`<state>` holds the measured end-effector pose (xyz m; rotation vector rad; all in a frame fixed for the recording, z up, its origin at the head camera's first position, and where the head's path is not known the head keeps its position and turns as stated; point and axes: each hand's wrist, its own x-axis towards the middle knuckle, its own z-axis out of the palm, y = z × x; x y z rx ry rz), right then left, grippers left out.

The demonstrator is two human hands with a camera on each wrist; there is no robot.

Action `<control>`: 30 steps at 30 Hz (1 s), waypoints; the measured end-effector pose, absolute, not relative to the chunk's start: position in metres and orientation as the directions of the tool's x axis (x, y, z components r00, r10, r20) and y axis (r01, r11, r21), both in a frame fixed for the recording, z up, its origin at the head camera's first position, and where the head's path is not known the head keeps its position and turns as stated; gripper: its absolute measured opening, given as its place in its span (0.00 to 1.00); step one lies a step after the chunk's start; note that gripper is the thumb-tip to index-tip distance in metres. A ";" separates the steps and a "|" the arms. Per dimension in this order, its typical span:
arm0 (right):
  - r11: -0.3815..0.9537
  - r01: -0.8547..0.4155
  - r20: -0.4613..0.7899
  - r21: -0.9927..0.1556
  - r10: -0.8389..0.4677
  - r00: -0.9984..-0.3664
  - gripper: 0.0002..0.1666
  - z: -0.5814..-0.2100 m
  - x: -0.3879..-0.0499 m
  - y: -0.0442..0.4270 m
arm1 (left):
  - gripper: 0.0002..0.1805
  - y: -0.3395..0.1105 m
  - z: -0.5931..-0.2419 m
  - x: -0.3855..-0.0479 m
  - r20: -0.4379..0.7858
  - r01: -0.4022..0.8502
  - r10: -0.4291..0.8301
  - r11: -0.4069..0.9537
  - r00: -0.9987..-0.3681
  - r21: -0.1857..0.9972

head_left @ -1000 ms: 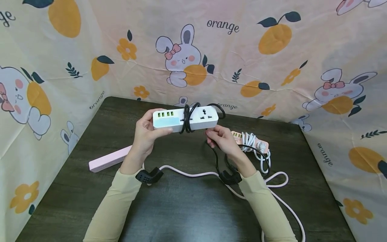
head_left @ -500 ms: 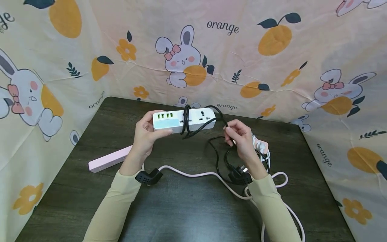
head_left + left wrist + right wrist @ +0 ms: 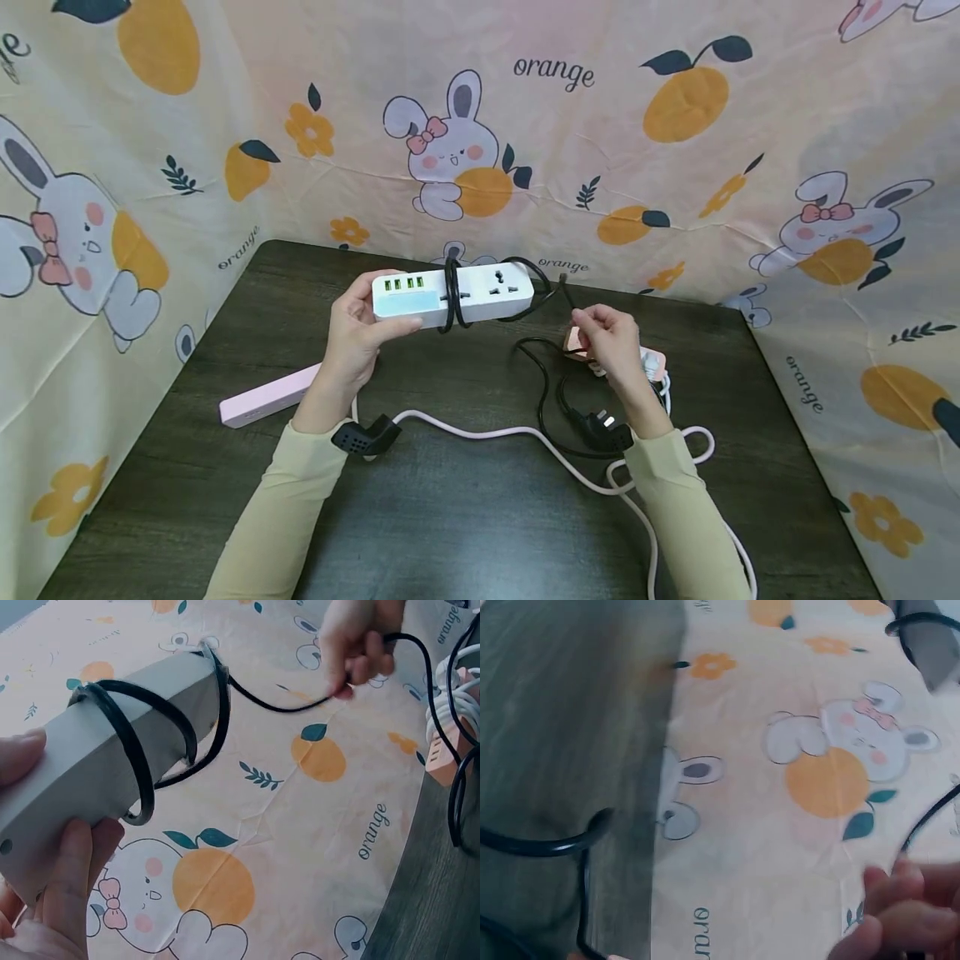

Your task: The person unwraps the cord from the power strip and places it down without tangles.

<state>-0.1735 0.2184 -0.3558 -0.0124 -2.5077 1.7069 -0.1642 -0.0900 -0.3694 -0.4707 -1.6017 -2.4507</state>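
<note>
My left hand (image 3: 354,333) holds a white power strip (image 3: 408,302) by its left end, raised above the table. Green USB ports and sockets show on its face. A black power cord (image 3: 127,739) is looped loosely around the strip's middle, and another length curves off the right end. To the right, my right hand (image 3: 613,343) pinches that cord between thumb and fingers. From there the cord drops to the table, where its black plug (image 3: 600,427) lies near my right wrist. In the right wrist view, the right hand's fingers (image 3: 904,911) are partly cut off.
A pink power strip (image 3: 270,397) lies at the left, its pale cord (image 3: 480,434) trailing across the dark table (image 3: 450,517). Behind my right hand sits a peach power strip (image 3: 442,761) wrapped in white cord. Printed cloth (image 3: 570,133) hangs at the back and sides.
The right hand has moved right from beneath the white strip, drawing the black cord outward. Fewer loops now circle the strip. The left hand has stayed nearly in place.
</note>
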 end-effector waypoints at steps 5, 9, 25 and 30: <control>0.126 -0.067 0.101 -0.990 0.286 -0.953 0.13 -0.361 -0.182 0.234 | 0.32 -0.088 -0.375 -0.162 0.371 0.320 0.053 -0.404 -0.927 0.857; -0.001 -0.156 0.146 -0.988 0.349 -0.926 0.13 -0.359 -0.181 0.238 | 0.32 -0.086 -0.378 -0.159 0.380 0.326 0.064 -0.394 -0.923 0.859; 0.473 0.010 0.060 -0.881 0.132 -0.989 0.14 -0.383 -0.186 0.250 | 0.31 -0.075 -0.383 -0.144 0.386 0.344 0.017 -0.417 -0.922 0.841; 0.131 -0.081 0.117 -0.988 0.293 -0.949 0.12 -0.369 -0.183 0.256 | 0.31 -0.073 -0.390 -0.140 0.394 0.348 0.043 -0.390 -0.918 0.852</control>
